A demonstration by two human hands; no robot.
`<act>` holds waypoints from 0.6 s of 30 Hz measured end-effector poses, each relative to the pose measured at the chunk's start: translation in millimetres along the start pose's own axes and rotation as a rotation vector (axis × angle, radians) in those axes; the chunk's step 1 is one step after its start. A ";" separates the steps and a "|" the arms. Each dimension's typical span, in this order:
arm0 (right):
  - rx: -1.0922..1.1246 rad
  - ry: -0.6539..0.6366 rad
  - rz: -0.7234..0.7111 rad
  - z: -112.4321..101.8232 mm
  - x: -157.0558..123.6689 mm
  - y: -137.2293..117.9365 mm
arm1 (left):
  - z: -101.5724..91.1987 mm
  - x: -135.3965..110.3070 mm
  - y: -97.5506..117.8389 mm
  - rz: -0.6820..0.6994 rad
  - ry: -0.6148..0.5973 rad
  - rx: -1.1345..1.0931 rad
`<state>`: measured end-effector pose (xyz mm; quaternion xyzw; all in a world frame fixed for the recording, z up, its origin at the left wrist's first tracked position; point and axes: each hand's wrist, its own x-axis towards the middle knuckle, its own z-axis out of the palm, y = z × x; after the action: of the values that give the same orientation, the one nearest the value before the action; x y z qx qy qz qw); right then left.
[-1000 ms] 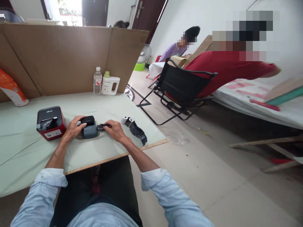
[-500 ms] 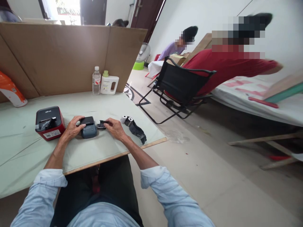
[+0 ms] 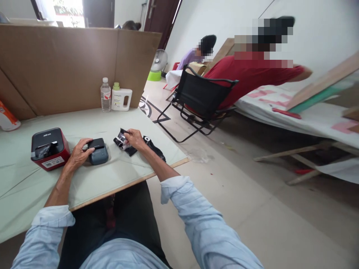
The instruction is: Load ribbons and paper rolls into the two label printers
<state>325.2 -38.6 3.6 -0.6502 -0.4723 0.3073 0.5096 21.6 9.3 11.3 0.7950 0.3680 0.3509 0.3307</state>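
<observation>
A small blue-grey label printer (image 3: 98, 152) with a black lid sits on the pale green table (image 3: 84, 127). My left hand (image 3: 78, 155) rests against its left side, fingers curled over the lid. To its right, my right hand (image 3: 134, 139) pinches a small black strip (image 3: 122, 141) lifted off the table. Behind that hand a paper roll (image 3: 147, 139) and a black wrapper (image 3: 157, 151) lie on the table, partly hidden by my wrist.
A red and black printer (image 3: 49, 148) stands to the left. A water bottle (image 3: 106, 95) and a white jug (image 3: 121, 99) stand before a cardboard screen (image 3: 70, 63). A black folding chair (image 3: 202, 101) and a person in red (image 3: 252, 74) are to the right.
My right hand has pulled the black strip away from the small printer and raised it to the right. The camera has swung right; my left hand stays on the printer.
</observation>
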 end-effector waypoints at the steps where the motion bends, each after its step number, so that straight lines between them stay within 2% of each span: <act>1: -0.021 0.019 0.010 -3.0 1.9 1.4 | 0.1 0.3 0.2 -0.001 0.004 0.002; 5: -0.131 0.101 -0.010 -16.3 -1.5 -0.5 | 0.2 0.9 1.3 0.007 0.012 0.013; 9: -0.537 0.167 -0.205 -28.8 -23.1 -11.1 | 0.1 1.0 1.5 0.009 0.013 0.015; 13: -0.803 -0.015 -0.318 -35.9 -50.6 -16.4 | -0.4 0.9 0.7 0.007 0.011 0.020; 16: -0.894 -0.167 -0.290 -35.8 -63.6 -14.6 | -1.5 0.7 0.9 0.013 0.005 0.021; 18: -0.922 -0.206 -0.252 -33.2 -68.0 -12.3 | -2.3 0.6 1.9 0.014 -0.003 0.030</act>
<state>325.9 -113.6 19.4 -0.7124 -0.6820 0.0647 0.1523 20.7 9.4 14.2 0.8029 0.3672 0.3467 0.3168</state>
